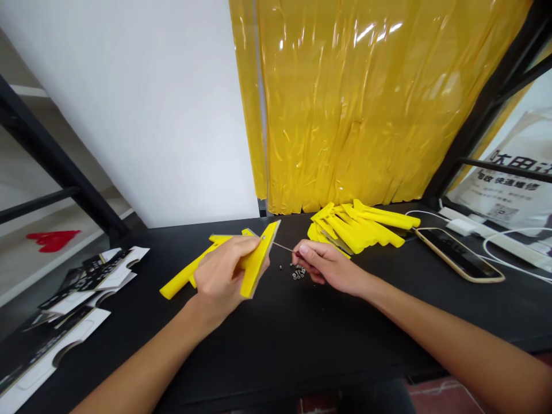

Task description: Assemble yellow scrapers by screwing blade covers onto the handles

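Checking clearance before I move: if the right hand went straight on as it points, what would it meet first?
Likely the yellow part in the left hand, thin rod leading; depth is unclear.

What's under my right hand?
Below your right hand, small metal pieces show past the fingertips, on the black tabletop. The hand covers the area behind it, so I can't tell whether more pieces lie there.

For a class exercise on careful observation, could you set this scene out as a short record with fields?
Left grip: holds a flat yellow piece
Right grip: pinches a thin rod pointing towards that piece; contact unclear
Loose parts: small metal rings on the black table
Beyond right grip: pile of yellow pieces
Far right: phone, screen up
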{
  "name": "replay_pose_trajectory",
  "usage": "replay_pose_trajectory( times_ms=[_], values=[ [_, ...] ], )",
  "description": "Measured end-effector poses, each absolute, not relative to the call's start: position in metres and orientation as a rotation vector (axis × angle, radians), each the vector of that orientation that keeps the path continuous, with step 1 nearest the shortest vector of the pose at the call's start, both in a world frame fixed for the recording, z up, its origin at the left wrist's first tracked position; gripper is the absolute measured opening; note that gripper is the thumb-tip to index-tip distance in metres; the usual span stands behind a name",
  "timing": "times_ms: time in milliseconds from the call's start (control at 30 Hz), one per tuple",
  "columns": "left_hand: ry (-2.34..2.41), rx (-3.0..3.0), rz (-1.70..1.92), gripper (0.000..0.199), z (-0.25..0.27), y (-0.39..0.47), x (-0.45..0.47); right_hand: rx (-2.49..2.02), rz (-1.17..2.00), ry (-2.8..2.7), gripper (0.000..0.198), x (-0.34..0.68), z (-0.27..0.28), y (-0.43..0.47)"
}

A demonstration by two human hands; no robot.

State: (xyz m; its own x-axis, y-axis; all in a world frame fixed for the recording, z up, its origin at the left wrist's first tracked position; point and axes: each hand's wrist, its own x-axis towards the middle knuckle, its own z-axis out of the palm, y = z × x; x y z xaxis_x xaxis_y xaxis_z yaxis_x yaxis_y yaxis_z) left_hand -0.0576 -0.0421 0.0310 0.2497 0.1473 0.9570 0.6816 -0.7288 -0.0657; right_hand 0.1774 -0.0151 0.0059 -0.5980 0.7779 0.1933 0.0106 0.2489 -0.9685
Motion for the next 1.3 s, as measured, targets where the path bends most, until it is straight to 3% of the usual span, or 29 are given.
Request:
replay_pose_trajectory(
  times_ms=[200, 433, 567, 667, 1000, 1200, 1300],
  values=[
    [-0.727, -2.052, -1.45, 0.027, 0.03, -0.04, -0.061, -0.604, 1.48, -1.8, 0.027, 0.178, 0.006, -0.017],
    [-0.679, -2.102, -1.303, 0.021, 0.038, -0.041, -0.064, -0.714, 1.349, -1.851, 0.037, 0.176, 0.0, -0.013],
    [-0.781, -2.045, -1.297, 0.028, 0.031, -0.037, -0.069, -0.732, 1.455, -1.771, 0.031, 0.176, 0.0, -0.013],
    [-0.888, -1.963, -1.313, 0.023, 0.028, -0.036, -0.069, -0.654, 1.501, -1.757, 0.028, 0.176, 0.002, -0.015],
    [-0.841, -2.014, -1.291, 0.02, 0.033, -0.038, -0.064, -0.746, 1.503, -1.741, 0.037, 0.173, -0.003, -0.014],
    [-0.903, -1.983, -1.331, 0.014, 0.034, -0.04, -0.06, -0.622, 1.893, -1.608, 0.035, 0.179, 0.005, -0.013],
    [-1.059, -1.995, -1.406, 0.007, 0.039, -0.042, -0.054, -0.702, 1.788, -1.637, 0.035, 0.179, 0.008, -0.015]
  ],
)
